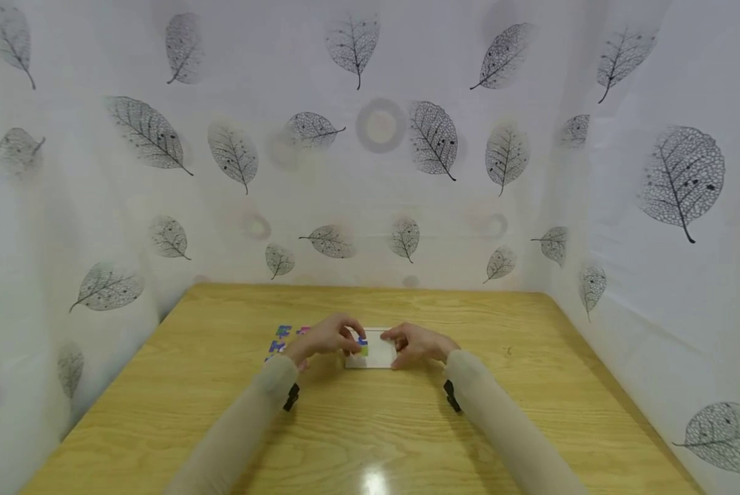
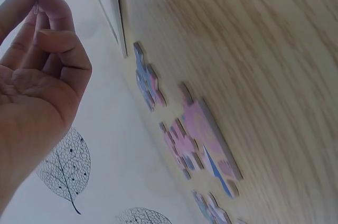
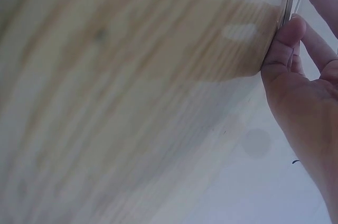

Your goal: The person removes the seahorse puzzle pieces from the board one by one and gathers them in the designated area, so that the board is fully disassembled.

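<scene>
My left hand pinches a jigsaw puzzle piece between thumb and fingertips, over the left part of a white rectangular puzzle board. Blue and yellow-green show on that piece in the head view; the left wrist view catches it nearly edge-on. At the board's right side, my right hand grips the edge, with the thumb at the near corner and the fingers farther back. Whether the held piece touches the board, I cannot tell.
Several loose puzzle pieces lie left of the board, partly hidden by the left hand and forearm. A larger pink piece is among them. The wooden table meets a leaf-patterned curtain at the back and sides.
</scene>
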Demonstrator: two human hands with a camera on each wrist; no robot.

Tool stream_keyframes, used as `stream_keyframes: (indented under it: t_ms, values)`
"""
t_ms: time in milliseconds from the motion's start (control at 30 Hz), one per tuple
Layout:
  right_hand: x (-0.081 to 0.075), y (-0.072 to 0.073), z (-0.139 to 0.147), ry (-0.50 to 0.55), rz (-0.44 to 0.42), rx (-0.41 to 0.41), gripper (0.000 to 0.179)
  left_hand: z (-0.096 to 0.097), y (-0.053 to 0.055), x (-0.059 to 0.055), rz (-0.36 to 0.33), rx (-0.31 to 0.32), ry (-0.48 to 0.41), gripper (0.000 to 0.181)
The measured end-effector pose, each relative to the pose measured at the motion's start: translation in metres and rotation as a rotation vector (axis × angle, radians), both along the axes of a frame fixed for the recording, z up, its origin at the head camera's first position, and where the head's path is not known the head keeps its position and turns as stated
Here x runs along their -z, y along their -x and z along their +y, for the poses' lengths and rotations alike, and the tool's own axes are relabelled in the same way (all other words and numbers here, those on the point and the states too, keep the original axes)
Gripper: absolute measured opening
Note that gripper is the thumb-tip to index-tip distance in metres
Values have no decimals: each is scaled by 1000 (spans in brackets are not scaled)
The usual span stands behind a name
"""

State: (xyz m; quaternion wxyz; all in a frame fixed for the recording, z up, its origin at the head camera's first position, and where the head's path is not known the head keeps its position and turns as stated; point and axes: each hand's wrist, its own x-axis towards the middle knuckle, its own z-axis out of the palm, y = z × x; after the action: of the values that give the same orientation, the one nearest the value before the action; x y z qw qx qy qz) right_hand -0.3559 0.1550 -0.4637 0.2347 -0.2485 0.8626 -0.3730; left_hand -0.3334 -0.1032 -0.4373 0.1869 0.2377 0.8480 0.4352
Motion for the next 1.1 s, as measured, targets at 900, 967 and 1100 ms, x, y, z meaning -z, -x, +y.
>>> stream_keyframes:
  t_ms: [900,967,1100]
  values:
    - [-1,-3,-1,27,-24,-29,68,-55,-6,6,-69,-4,42,24]
    - [-1,-3,-1,23,-19,-31,68,-56,-7,6,-65,0,58,24]
    - [-2,-2,-2,20,-13,-34,69,-59,-8,7,-60,-6,73,23]
